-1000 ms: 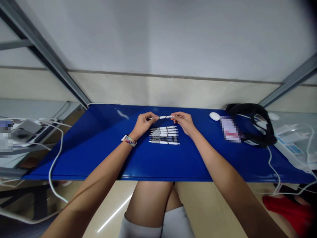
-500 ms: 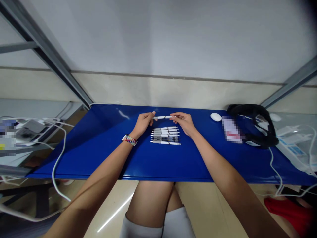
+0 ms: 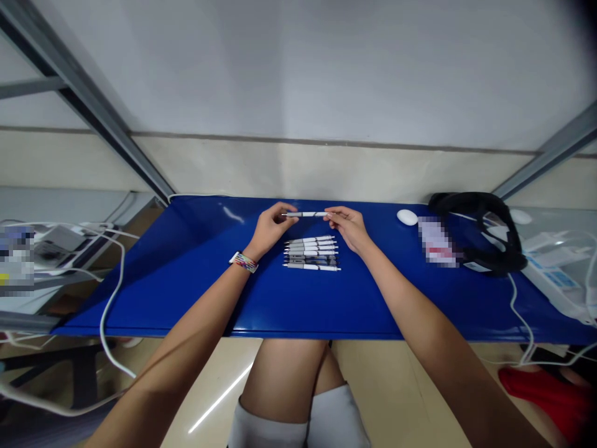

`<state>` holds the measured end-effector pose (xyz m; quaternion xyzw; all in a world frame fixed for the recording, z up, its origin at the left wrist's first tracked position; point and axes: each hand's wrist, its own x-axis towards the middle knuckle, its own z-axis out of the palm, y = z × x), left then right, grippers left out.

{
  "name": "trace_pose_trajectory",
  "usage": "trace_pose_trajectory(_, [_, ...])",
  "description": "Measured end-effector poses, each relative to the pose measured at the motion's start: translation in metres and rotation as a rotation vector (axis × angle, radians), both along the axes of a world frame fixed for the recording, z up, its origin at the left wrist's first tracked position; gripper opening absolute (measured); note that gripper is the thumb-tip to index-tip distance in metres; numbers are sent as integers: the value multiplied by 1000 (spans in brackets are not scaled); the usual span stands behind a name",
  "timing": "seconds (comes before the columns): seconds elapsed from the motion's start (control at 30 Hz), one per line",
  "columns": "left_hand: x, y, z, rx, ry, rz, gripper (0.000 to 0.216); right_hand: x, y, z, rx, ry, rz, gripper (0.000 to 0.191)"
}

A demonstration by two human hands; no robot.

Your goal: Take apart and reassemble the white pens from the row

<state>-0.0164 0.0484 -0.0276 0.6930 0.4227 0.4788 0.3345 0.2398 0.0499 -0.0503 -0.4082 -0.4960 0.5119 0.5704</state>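
Note:
A white pen (image 3: 305, 214) is held level just above the blue table (image 3: 186, 267), near its far edge. My left hand (image 3: 269, 231) pinches the pen's left end with closed fingers; a coloured band is on that wrist. My right hand (image 3: 349, 228) pinches its right end. Just in front of the hands lies a neat row of several white pens (image 3: 311, 252), side by side on the table top.
A white mouse (image 3: 407, 217) and a black headset (image 3: 480, 230) with a blurred card lie at the right. White cables (image 3: 109, 298) hang off the left edge by a grey side shelf. Metal frame struts (image 3: 93, 106) rise at both back corners. My knees are under the table.
Both hands have lifted the held pen slightly up and away from the row of pens. The row has not moved.

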Motion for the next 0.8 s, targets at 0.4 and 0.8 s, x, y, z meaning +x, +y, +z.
trace_pose_trajectory(0.4, [-3,4,-3,-20,43,-4,47,2,0,3,-17,30,-4,39])
trace_pose_trajectory(0.8, [-4,6,-5,-16,54,-68,41,3,2,0,-16,72,-13,36])
